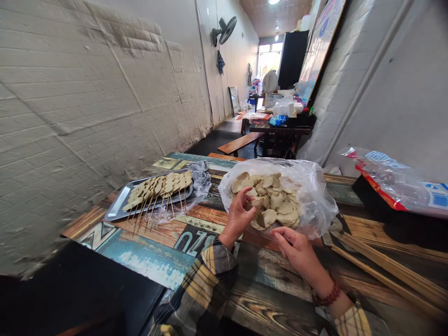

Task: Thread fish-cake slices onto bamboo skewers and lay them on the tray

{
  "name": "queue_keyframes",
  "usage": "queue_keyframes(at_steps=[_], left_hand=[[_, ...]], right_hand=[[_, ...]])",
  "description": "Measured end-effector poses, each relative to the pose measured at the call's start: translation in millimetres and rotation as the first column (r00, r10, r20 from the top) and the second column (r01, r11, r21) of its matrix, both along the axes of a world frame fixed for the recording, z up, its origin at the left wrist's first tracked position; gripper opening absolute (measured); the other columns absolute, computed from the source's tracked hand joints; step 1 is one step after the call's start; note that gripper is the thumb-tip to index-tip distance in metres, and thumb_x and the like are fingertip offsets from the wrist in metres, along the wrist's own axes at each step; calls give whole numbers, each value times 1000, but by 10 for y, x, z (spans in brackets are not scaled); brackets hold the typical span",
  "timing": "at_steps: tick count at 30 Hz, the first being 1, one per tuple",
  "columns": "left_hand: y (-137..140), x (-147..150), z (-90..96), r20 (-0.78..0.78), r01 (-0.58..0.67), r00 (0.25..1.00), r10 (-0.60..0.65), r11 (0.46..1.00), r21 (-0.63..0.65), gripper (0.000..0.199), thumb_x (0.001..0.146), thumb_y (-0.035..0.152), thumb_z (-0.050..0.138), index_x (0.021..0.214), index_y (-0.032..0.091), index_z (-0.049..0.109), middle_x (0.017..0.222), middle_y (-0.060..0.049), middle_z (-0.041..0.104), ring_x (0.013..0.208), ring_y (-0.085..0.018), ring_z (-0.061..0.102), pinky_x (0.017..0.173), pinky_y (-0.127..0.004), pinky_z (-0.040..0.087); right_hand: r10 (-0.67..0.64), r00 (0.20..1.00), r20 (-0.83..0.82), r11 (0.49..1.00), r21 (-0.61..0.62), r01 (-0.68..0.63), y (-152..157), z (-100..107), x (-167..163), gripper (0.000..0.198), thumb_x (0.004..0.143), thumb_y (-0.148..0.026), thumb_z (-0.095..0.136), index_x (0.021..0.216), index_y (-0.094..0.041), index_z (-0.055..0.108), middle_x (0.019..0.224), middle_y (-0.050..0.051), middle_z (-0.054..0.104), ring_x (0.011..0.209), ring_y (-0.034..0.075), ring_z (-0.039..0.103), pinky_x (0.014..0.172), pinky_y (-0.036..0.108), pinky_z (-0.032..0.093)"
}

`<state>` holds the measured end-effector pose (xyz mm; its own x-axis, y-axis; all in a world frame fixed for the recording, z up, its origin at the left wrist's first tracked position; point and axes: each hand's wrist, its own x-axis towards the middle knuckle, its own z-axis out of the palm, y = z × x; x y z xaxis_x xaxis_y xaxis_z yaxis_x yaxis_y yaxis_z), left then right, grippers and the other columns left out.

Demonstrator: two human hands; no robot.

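A clear plastic bag lies open on the table, filled with a heap of pale beige flat slices. Over its near left side is my left hand, thumb and fingers closed around the edge of one pale slice. My right hand, with a red bead bracelet at the wrist, pinches a thin bamboo skewer at the bag's near edge. Most of that skewer is hidden by the hand. To the left, a metal tray holds several skewers threaded with the same slices, their sticks pointing toward me.
Loose bamboo skewers lie on the right of the patterned wooden table. Behind them stands a black container with clear red-edged packaging. Crumpled plastic sits beside the tray. Beyond are a bench and a cluttered table.
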<state>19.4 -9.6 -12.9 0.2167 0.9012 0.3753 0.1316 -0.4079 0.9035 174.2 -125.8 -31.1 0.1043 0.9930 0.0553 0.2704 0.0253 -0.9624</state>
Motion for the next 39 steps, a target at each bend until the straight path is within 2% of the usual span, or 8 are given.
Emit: queue_keyframes(at_steps=[6, 12, 17, 21, 26, 32, 39], left_hand=[[-35, 34, 6, 10, 57, 998, -56, 998, -40, 64, 67, 7, 60, 128, 20, 49, 88, 0, 59, 72, -11, 54, 67, -22, 43], [-38, 56, 11, 146, 97, 987, -70, 977, -189, 69, 65, 12, 65, 131, 20, 45, 95, -2, 59, 64, -8, 50, 60, -21, 41], [-57, 29, 74, 342, 217, 934, -102, 924, -315, 71, 63, 15, 71, 130, 17, 46, 90, -2, 60, 77, -12, 57, 70, -24, 44], [-90, 6, 130, 431, 307, 894, -124, 871, -385, 68, 61, 17, 75, 125, 15, 51, 81, 0, 58, 72, -11, 54, 67, -23, 42], [-82, -2, 109, 456, 319, 883, -108, 851, -417, 58, 65, 21, 75, 119, 14, 57, 70, 3, 55, 64, -9, 48, 60, -21, 36], [-67, 10, 76, 510, 309, 859, -50, 845, -437, 54, 62, 20, 76, 113, 13, 59, 65, 5, 51, 58, -7, 44, 57, -20, 33], [-82, 9, 92, 564, 352, 826, -23, 802, -483, 56, 57, 21, 80, 110, 14, 60, 61, 7, 48, 55, -6, 44, 55, -20, 30]], right_hand=[[-17, 999, 31, 1000, 5, 17, 10, -16, 18, 36, 88, -47, 52, 89, -15, 68, 47, -6, 47, 43, 11, 42, 45, 23, 30], [-16, 998, 57, 999, 31, 14, -2, 11, 35, 38, 89, -47, 50, 92, -14, 68, 48, -6, 45, 44, 11, 42, 46, 23, 31], [11, 999, 36, 1000, 27, -12, -16, -8, 56, 38, 90, -47, 50, 94, -13, 68, 48, -6, 45, 45, 10, 42, 47, 23, 31], [19, 1000, -3, 1000, 8, -19, -18, -29, 70, 38, 91, -48, 50, 96, -13, 67, 49, -7, 44, 46, 10, 41, 47, 23, 30], [21, 1000, -7, 1000, -1, -21, -8, -61, 85, 39, 90, -49, 51, 96, -13, 67, 49, -7, 45, 46, 11, 42, 47, 23, 30], [19, 1000, 10, 1000, -7, -19, -17, -19, 74, 39, 89, -49, 52, 95, -13, 68, 48, -7, 45, 46, 11, 42, 48, 23, 32], [14, 1000, 2, 1000, -16, -14, -37, 43, 57, 39, 87, -48, 52, 94, -14, 69, 48, -6, 45, 45, 10, 42, 46, 23, 33]])
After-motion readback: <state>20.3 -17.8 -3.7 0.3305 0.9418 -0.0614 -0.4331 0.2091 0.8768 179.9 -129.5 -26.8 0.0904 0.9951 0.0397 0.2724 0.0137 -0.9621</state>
